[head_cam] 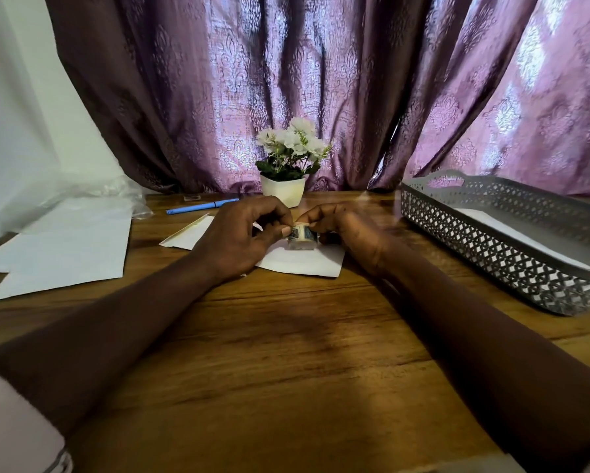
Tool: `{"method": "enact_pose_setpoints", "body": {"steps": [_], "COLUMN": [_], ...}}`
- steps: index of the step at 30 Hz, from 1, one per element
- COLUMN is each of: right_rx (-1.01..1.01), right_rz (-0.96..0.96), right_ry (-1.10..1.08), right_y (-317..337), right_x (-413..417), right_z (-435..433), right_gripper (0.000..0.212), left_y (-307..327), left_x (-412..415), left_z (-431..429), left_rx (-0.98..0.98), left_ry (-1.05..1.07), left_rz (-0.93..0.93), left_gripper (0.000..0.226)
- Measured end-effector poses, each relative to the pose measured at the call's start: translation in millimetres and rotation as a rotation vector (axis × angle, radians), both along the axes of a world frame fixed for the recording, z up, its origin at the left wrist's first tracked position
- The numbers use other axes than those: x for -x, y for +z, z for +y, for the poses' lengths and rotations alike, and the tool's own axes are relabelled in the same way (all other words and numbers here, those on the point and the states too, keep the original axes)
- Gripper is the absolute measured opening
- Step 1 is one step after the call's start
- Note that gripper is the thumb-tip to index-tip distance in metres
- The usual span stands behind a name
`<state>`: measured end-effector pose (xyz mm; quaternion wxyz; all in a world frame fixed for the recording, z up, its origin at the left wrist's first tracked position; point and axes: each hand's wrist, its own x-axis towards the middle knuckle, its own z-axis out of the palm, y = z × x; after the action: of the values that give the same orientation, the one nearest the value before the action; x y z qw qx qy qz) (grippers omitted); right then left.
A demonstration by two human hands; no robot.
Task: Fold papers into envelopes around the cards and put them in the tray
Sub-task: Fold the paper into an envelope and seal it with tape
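Note:
A folded white paper envelope (pixel 303 261) lies on the wooden table in the middle. Just above it, both hands hold a small roll of patterned tape (pixel 301 236). My right hand (pixel 346 230) grips the roll from the right, and my left hand (pixel 244 238) pinches at its left side with thumb and fingers. A second folded white paper (pixel 189 235) lies behind my left hand. The grey lattice tray (pixel 491 247) stands at the right with white paper (pixel 511 233) inside it.
Loose white sheets (pixel 65 254) lie at the left with crumpled clear plastic (pixel 116 196) behind them. A blue pen (pixel 201 206) and a white pot of flowers (pixel 283 189) stand at the back, before a purple curtain.

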<state>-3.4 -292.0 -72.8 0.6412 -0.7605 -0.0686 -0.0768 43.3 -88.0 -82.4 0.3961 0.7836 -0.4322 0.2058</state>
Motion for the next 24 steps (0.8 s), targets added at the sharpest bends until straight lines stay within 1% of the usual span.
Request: {"method": "enact_pose_setpoints", "body": {"steps": [4, 7, 8, 11, 14, 17, 19, 22, 24], "right_rx": [0.1, 0.147, 0.164, 0.219, 0.209, 0.159, 0.146, 0.153, 0.169], "right_rz": [-0.117, -0.204, -0.217, -0.228, -0.231, -0.22, -0.21, -0.171, -0.155], "right_ry": [-0.001, -0.028, -0.037, -0.042, -0.055, -0.053, -0.037, -0.022, -0.024], "right_y": [1.3, -0.5, -0.7, -1.1, -1.0, -1.2, -1.3, -1.8, -1.7], "right_x": [4.7, 4.8, 4.3, 4.0, 3.4, 4.2, 5.1, 4.1, 2.3], "right_z": [-0.8, 1.5, 2.1, 2.8, 2.7, 4.0, 4.2, 3.1, 1.6], "right_gripper": [0.019, 0.016, 0.016, 0.016, 0.016, 0.015, 0.015, 0.016, 0.016], "left_y": [-1.0, 1.7, 2.2, 3.5, 5.3, 6.0, 6.5, 7.0, 7.0], "left_x": [-0.4, 1.5, 2.2, 5.2, 7.8, 9.2, 9.4, 7.2, 6.5], "left_z": [0.0, 1.5, 2.0, 1.3, 1.3, 1.0, 0.8, 1.3, 1.3], "left_rx": [0.083, 0.107, 0.089, 0.033, 0.04, 0.045, 0.012, -0.066, -0.084], "left_ry": [0.063, 0.091, 0.092, 0.11, 0.157, 0.178, 0.177, 0.168, 0.164], "left_rz": [0.01, 0.011, -0.013, -0.121, -0.182, -0.21, -0.227, -0.233, -0.216], "left_gripper": [0.014, 0.039, 0.042, 0.028, 0.02, 0.013, 0.008, 0.007, 0.007]}}
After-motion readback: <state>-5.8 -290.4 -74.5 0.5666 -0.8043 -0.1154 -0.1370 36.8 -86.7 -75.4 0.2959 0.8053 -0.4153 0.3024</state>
